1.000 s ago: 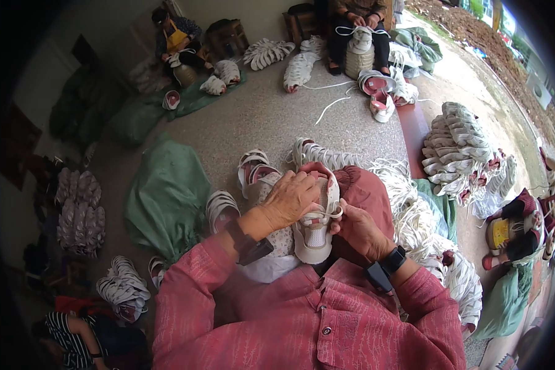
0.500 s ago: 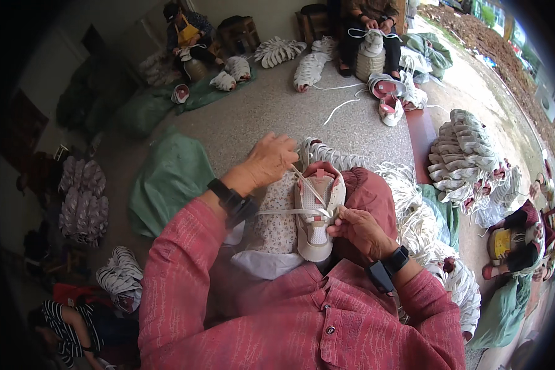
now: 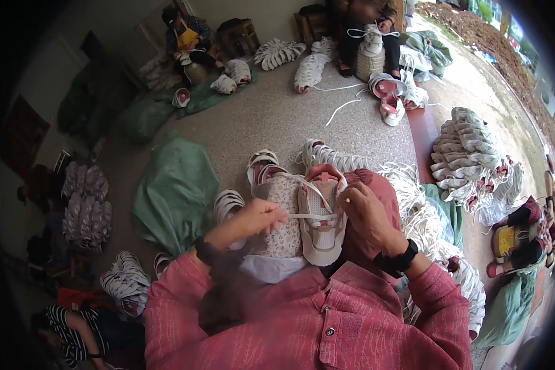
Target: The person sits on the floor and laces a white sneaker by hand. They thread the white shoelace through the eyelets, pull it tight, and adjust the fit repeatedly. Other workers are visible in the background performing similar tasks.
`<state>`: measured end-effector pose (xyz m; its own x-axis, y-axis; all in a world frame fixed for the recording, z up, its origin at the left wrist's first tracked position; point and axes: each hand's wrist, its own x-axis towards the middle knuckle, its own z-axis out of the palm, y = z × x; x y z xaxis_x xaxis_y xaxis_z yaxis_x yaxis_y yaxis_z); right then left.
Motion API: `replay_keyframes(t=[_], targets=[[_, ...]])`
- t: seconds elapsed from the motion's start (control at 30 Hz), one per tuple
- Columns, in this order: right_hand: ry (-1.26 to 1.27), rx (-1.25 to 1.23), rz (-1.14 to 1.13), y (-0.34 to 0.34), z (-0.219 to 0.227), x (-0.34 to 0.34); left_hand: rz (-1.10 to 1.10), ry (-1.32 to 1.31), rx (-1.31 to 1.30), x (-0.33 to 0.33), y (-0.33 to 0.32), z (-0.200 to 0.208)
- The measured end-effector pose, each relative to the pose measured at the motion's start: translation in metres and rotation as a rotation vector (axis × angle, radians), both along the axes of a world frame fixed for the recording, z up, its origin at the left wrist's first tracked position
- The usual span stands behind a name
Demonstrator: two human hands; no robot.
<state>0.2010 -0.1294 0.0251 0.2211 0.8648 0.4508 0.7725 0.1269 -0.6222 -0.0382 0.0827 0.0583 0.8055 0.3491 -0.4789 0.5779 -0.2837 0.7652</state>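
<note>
A cream and white shoe upper (image 3: 322, 237) with a pink lining rests at my lap, its toe toward me. A white shoelace (image 3: 311, 216) runs across its front, and another length loops near the top on its left side. My left hand (image 3: 260, 217) is closed at the left, pinching the end of the lace that stretches from the upper. At the upper's right edge my right hand (image 3: 369, 213) has its fingers drawn together beside the eyelets; what they grip is hidden. Floral cloth (image 3: 283, 197) lies left of the upper, over my leg.
Rows of white shoe uppers (image 3: 333, 157) stand just beyond my knees. Loose white laces (image 3: 407, 197) are heaped at my right, near stacked uppers (image 3: 465, 148). A green sack (image 3: 172, 191) sits at the left. Other people (image 3: 370, 37) work with uppers farther off.
My left hand has come down and nearer, from above the upper to its left side. My right hand has moved up along the upper's right edge. The lace now loops loosely near the top.
</note>
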Motion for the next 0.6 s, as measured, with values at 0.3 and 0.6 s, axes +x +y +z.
replay_keyframes(t=[0.3,0.6], targets=[[-0.582,-0.053,0.158,0.054,0.007,0.005,0.465,-0.377,-0.957,0.003,-0.052,-0.013],[-0.355,-0.175,0.192,0.062,-0.007,0.0,0.7,-0.984,-0.991,-0.039,0.065,-0.012]])
